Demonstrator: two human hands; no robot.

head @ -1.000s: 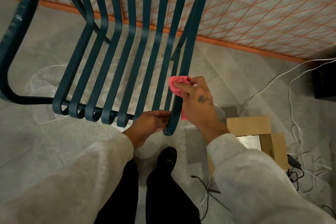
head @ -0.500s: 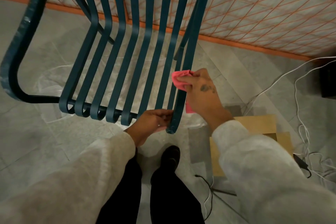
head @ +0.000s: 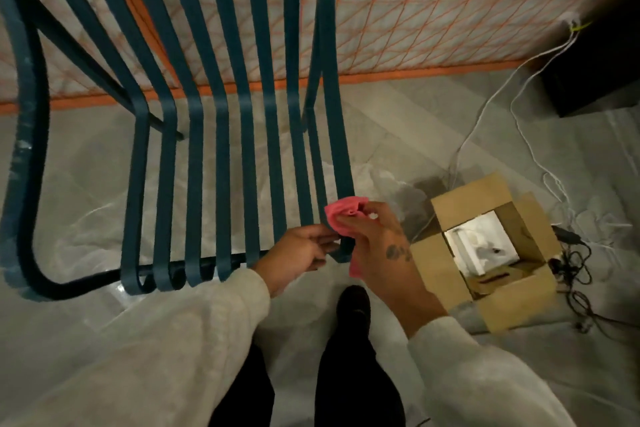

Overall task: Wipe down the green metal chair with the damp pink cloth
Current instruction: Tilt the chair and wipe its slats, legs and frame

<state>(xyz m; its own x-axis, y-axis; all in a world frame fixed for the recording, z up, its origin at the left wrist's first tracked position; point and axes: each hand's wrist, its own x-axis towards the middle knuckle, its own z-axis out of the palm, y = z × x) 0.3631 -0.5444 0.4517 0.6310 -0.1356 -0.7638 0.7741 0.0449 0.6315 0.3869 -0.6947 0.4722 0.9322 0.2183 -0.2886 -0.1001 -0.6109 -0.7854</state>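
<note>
right hand (head: 384, 246) has the pink cloth (head: 343, 218) bunched round the near end of the chair's (head: 221, 149) rightmost slat, left hand (head: 301, 251) pinching that slat end. Guessing the other slats and dusty left frame are still to go

A single head-worn wide-angle camera looks steeply down from standing height. Close below are the chair (head: 221, 135) slats, both sleeves and the floor (head: 398, 135).

Matt painted metal chair (head: 221, 135), soft pink cloth (head: 341, 215), brown cardboard box (head: 512, 305), possibly glossy stone floor (head: 76, 184)
</note>
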